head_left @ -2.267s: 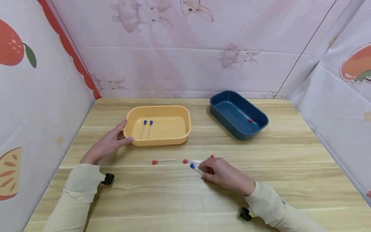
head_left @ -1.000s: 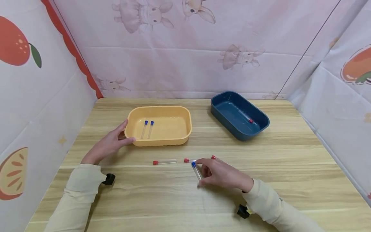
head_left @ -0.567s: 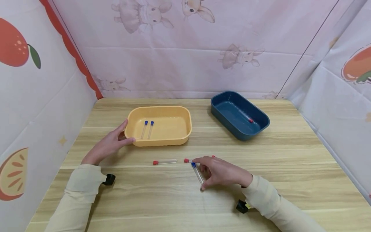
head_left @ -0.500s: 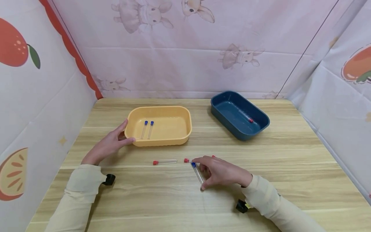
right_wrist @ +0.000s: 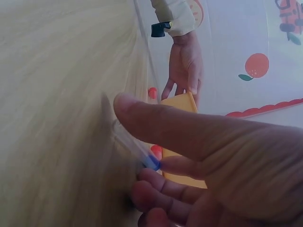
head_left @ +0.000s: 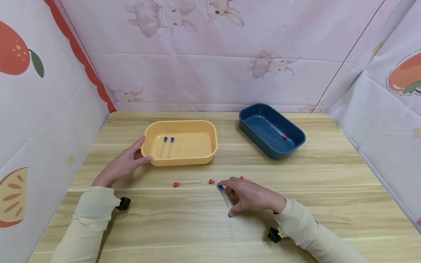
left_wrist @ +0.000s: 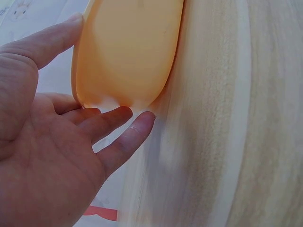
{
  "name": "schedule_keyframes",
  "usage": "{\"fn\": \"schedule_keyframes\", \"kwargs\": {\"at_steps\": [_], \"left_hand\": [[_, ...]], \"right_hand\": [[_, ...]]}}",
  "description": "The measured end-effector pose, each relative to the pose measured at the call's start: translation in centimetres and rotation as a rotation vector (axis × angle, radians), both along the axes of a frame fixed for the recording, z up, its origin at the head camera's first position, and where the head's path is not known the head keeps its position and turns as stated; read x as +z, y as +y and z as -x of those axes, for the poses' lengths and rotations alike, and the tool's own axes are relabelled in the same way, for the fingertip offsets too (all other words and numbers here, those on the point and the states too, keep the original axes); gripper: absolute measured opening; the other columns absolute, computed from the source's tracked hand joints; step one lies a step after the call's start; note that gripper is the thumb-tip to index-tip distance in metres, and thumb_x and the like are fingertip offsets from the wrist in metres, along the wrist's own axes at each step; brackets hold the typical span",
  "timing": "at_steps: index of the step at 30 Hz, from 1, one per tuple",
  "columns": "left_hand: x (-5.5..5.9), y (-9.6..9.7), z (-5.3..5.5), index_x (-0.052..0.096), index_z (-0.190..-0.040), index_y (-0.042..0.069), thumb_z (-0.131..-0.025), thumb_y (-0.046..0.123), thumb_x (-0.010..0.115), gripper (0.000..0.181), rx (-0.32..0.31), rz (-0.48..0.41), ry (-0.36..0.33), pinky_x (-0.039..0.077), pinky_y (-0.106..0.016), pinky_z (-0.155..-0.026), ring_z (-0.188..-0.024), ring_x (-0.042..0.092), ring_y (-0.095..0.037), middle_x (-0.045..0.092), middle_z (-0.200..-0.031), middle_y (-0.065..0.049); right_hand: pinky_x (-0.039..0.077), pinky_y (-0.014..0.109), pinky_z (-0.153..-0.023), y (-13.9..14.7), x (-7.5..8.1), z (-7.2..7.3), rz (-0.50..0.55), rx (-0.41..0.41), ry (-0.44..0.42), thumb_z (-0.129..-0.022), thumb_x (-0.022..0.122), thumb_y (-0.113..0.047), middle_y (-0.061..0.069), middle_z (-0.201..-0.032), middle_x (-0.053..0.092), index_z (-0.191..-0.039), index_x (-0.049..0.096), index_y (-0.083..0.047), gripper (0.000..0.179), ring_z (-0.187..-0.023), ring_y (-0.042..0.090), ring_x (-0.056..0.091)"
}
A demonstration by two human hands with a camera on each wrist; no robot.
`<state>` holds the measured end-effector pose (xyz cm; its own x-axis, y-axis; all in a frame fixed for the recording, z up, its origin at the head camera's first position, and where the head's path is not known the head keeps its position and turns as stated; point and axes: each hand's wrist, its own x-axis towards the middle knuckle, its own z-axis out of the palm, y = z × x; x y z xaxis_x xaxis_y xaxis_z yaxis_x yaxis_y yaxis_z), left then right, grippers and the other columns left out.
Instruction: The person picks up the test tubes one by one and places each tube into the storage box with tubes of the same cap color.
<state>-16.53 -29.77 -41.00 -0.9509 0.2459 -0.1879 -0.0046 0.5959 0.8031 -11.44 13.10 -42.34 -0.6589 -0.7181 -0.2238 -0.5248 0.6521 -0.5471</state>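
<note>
My left hand point(head_left: 121, 165) holds the left end of a yellow plastic tub point(head_left: 184, 160), thumb at the front corner and the other fingers against the end wall. Two blue-capped test tubes point(head_left: 170, 147) lie inside. Over the table's middle, my right hand point(head_left: 254, 195) pinches another blue-capped test tube point(head_left: 225, 199) lengthwise. Its thumb is at the clear lower end and its index finger at the cap. In the right wrist view this tube point(right_wrist: 135, 144) slants close over the wood. A red-capped test tube point(head_left: 212, 181) lies partly hidden behind the right hand's index finger.
Left of the right hand a red-capped test tube point(head_left: 186, 183) lies on the table. Another red cap point(head_left: 242, 178) shows behind that hand. A dark blue tub point(head_left: 260, 140) with a red-capped tube inside stands at the back right. Printed cloth walls point(head_left: 210, 80) enclose the table.
The right hand has turned the blue-capped tube to a steeper slant, its thumb moving down to the clear end and its index finger to the cap. The left hand has stayed on the yellow tub.
</note>
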Motion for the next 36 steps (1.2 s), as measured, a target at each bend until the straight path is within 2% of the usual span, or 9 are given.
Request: {"fn": "schedule_keyframes", "kwargs": {"at_steps": [10, 14, 23, 31, 36], "left_hand": [[-0.1, -0.1, 0.0, -0.007, -0.166, 0.021, -0.100, 0.047, 0.066, 0.101, 0.004, -0.012, -0.015, 0.026, -0.059, -0.119, -0.153, 0.024, -0.037, 0.000, -0.173, -0.012], [-0.2, -0.1, 0.1, -0.007, -0.166, 0.021, -0.101, 0.046, 0.066, 0.101, 0.001, -0.015, -0.012, 0.024, -0.059, -0.120, -0.154, 0.022, -0.037, -0.001, -0.172, -0.012], [-0.1, -0.1, 0.1, -0.007, -0.166, 0.020, -0.102, 0.044, 0.066, 0.100, 0.002, -0.007, -0.007, 0.023, -0.059, -0.120, -0.153, 0.023, -0.038, 0.000, -0.172, -0.014], [-0.1, 0.0, 0.1, -0.008, -0.165, 0.019, -0.102, 0.042, 0.065, 0.099, 0.002, -0.004, -0.007, 0.022, -0.059, -0.121, -0.153, 0.022, -0.038, -0.001, -0.172, -0.014], [-0.1, 0.0, 0.1, -0.008, -0.165, 0.019, -0.102, 0.041, 0.065, 0.099, 0.002, -0.007, -0.005, 0.023, -0.058, -0.121, -0.153, 0.023, -0.038, -0.001, -0.172, -0.014]], "right_hand": [[0.050, 0.027, -0.077, -0.3, 0.4, -0.7, -0.086, -0.041, -0.026, -0.073, 0.096, -0.032, -0.007, -0.104, 0.055, -0.146, 0.054, -0.008, 0.087, -0.089, 0.012, 0.052], [0.050, 0.024, -0.076, -0.4, 0.5, -0.8, -0.122, -0.026, -0.003, -0.073, 0.096, -0.036, -0.008, -0.104, 0.055, -0.146, 0.054, -0.010, 0.089, -0.089, 0.011, 0.053], [0.050, 0.024, -0.077, -0.3, 0.2, -1.0, -0.132, 0.014, 0.064, -0.072, 0.095, -0.044, -0.007, -0.108, 0.055, -0.144, 0.055, -0.010, 0.090, -0.089, 0.010, 0.052], [0.052, 0.031, -0.088, -0.3, 0.2, -1.4, -0.143, 0.040, 0.111, -0.072, 0.092, -0.053, -0.005, -0.116, 0.056, -0.142, 0.054, -0.012, 0.089, -0.094, 0.009, 0.054], [0.052, 0.031, -0.089, -0.2, 0.1, -1.6, -0.147, 0.060, 0.150, -0.073, 0.090, -0.057, -0.006, -0.116, 0.055, -0.140, 0.054, -0.014, 0.087, -0.093, 0.009, 0.054]]}}
